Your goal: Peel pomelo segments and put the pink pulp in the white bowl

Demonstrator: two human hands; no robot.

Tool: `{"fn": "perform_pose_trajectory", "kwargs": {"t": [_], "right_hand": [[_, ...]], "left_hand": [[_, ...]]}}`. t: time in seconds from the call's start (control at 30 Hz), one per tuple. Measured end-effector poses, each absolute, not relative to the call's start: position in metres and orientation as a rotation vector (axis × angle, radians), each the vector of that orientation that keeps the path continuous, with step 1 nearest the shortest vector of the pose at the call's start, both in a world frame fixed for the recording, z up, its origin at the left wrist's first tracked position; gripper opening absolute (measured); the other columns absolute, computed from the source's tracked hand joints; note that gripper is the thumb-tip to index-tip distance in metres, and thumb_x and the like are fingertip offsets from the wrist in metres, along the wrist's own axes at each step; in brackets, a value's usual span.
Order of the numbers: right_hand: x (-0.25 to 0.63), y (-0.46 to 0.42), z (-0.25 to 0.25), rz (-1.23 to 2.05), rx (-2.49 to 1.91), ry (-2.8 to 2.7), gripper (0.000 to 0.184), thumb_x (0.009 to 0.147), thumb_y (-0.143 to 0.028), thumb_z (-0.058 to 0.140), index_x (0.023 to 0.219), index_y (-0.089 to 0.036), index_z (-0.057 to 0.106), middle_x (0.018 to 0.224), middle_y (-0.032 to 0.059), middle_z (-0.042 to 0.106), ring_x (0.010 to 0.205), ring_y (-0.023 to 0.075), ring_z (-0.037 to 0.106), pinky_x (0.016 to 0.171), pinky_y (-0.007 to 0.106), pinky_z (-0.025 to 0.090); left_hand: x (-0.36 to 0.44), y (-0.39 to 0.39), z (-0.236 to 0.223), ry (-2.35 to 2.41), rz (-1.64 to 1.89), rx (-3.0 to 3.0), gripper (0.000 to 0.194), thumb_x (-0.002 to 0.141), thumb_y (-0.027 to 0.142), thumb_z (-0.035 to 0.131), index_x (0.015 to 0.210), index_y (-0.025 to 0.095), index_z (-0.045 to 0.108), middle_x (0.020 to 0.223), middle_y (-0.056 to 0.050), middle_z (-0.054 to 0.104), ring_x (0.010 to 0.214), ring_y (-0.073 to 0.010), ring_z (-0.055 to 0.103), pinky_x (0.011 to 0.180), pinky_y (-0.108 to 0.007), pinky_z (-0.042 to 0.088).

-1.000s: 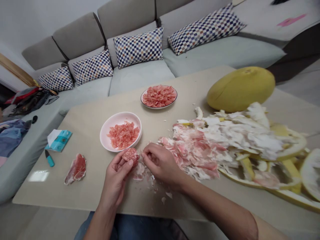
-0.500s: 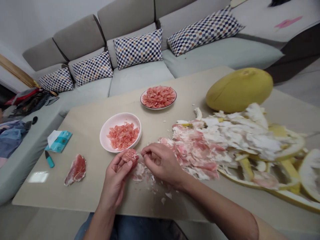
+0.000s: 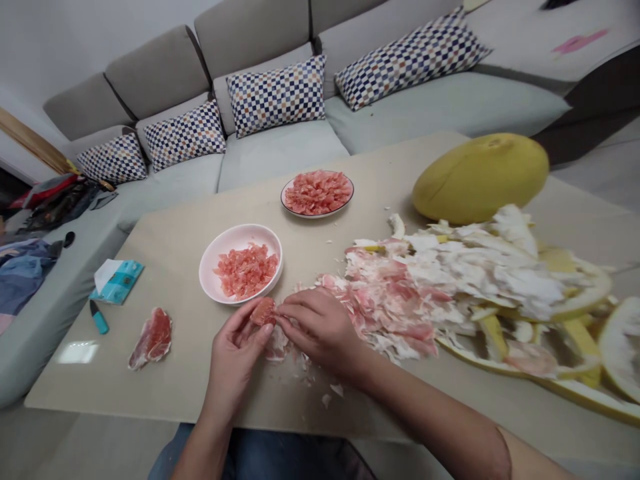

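— What is between the two hands?
— A piece of pink pomelo flesh. The left hand grips it between thumb and fingers, just above the table.
— And the right hand?
— Its bunched fingertips meet the piece's right edge; whether they pinch it, I can't tell.
— What's near them?
— A pale pink bowl just beyond the left hand, holding loose pulp. Farther back, a dark-rimmed plate is heaped with more.
— And to the right?
— Pink and white membrane scraps beside thick yellow-and-white rind, with a whole yellow pomelo behind.
— Left side?
— A larger segment, partly in its skin, lies well apart from the bowl, near a blue tissue pack.
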State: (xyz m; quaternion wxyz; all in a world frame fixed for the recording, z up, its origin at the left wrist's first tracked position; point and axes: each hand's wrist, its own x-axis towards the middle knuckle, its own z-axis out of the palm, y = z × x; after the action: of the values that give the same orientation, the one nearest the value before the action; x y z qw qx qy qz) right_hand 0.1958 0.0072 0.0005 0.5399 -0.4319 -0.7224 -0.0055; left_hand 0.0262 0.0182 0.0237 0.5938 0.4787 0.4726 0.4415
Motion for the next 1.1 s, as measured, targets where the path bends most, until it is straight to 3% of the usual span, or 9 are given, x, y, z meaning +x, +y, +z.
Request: {"fn": "perform_pose_trajectory", "kwargs": {"t": [0.2, 0.4, 0.53, 1.1], "right_hand": [[0.199, 0.007, -0.002, -0.295, -1.033, -1.971, 0.016, 0.096, -0.013, 0.052, 0.097, -0.018, 0.068, 0.077, 0.0058, 0.071, 0.070, 0.0180, 0.061, 0.063, 0.034, 0.037], [0.193, 0.007, -0.011, -0.409, -1.063, -2.026, 0.025, 0.095, -0.008, 0.049, 0.076, -0.019, 0.062, 0.065, 0.0026, 0.061, 0.059, 0.0165, 0.050, 0.057, 0.035, 0.031], [0.192, 0.008, -0.015, -0.452, -1.103, -2.006, 0.027, 0.095, -0.012, 0.048, 0.073, -0.019, 0.062, 0.064, 0.0032, 0.060, 0.060, 0.0173, 0.050, 0.057, 0.036, 0.031], [0.189, 0.011, -0.011, -0.004, -1.214, -1.629, 0.012, 0.079, -0.009, 0.057, 0.072, -0.018, 0.061, 0.069, 0.0038, 0.067, 0.065, 0.0181, 0.060, 0.065, 0.030, 0.043]], "left_hand": [[0.030, 0.018, 0.024, 1.177, 1.032, 1.213, 0.044, 0.070, 0.027, 0.080, 0.112, 0.020, 0.070, 0.121, -0.010, 0.072, 0.115, -0.0273, 0.065, 0.100, -0.039, 0.051], [0.033, 0.018, 0.019, 1.239, 1.033, 1.267, 0.044, 0.069, 0.028, 0.081, 0.111, 0.019, 0.072, 0.122, -0.012, 0.070, 0.112, -0.0274, 0.066, 0.099, -0.040, 0.052], [0.033, 0.019, 0.019, 1.229, 1.022, 1.273, 0.043, 0.067, 0.027, 0.082, 0.109, 0.019, 0.073, 0.121, -0.012, 0.071, 0.111, -0.0278, 0.067, 0.097, -0.040, 0.053], [0.031, 0.017, 0.024, 1.099, 0.961, 1.168, 0.040, 0.075, 0.024, 0.077, 0.114, 0.020, 0.070, 0.120, -0.008, 0.073, 0.112, -0.0238, 0.067, 0.099, -0.034, 0.052]]}}
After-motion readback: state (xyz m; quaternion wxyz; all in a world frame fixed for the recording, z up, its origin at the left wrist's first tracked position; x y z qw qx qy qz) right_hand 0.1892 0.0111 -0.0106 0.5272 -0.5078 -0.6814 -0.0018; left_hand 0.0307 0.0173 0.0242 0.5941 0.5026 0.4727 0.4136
